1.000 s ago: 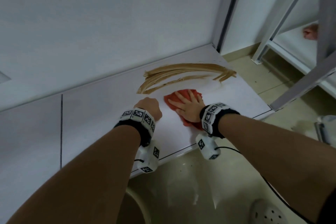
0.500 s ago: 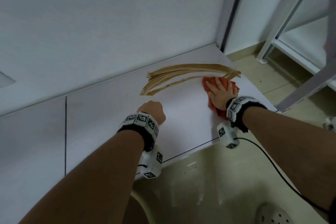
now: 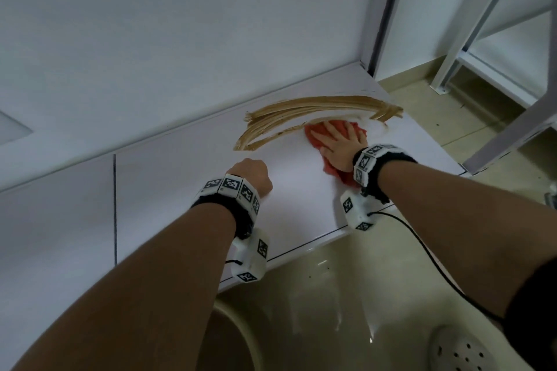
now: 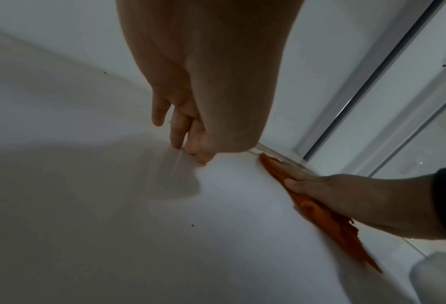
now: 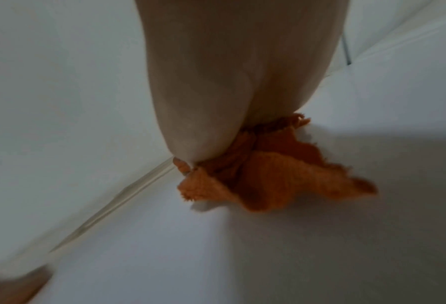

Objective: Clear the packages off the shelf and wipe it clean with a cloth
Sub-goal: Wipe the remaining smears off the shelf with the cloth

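A brown smear streaks the back of the white shelf. My right hand lies flat with straight fingers on an orange-red cloth, pressing it onto the smear's lower streak. The right wrist view shows the cloth bunched under the palm. My left hand rests curled on the bare shelf to the left of the cloth and holds nothing. Its bent fingers touch the surface. No packages show on the shelf.
A grey upright post stands at the shelf's back right corner. A white metal rack stands on the tiled floor to the right. Below the shelf's front edge are a beige basin, a white perforated shoe and a black cable.
My right hand slid the cloth from mid-shelf right to the smear's end, then back left along the lower streak, whose right part has faded. The left hand stayed put.
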`<action>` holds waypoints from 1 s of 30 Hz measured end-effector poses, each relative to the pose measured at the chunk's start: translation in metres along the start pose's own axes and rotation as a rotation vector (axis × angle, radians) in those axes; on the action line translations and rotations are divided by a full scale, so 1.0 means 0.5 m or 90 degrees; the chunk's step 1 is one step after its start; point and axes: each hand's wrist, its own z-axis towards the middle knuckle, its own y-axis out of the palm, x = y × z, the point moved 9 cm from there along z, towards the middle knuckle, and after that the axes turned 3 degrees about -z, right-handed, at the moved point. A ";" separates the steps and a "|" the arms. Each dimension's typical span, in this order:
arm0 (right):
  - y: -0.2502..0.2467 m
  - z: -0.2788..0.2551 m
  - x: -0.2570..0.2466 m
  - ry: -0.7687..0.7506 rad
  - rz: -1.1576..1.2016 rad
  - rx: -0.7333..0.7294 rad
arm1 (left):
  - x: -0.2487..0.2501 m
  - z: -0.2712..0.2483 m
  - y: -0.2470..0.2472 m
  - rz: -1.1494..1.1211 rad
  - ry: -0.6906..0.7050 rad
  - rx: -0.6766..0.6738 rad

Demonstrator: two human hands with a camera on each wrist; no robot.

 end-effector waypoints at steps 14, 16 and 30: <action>0.008 -0.057 0.002 0.012 0.086 -0.012 | 0.011 -0.003 -0.020 -0.030 -0.028 0.031; 0.006 -0.050 -0.021 -0.044 0.080 -0.021 | 0.009 -0.003 -0.018 -0.028 -0.031 0.026; -0.016 -0.056 0.221 0.323 0.158 0.058 | 0.001 0.001 -0.007 -0.010 -0.008 0.007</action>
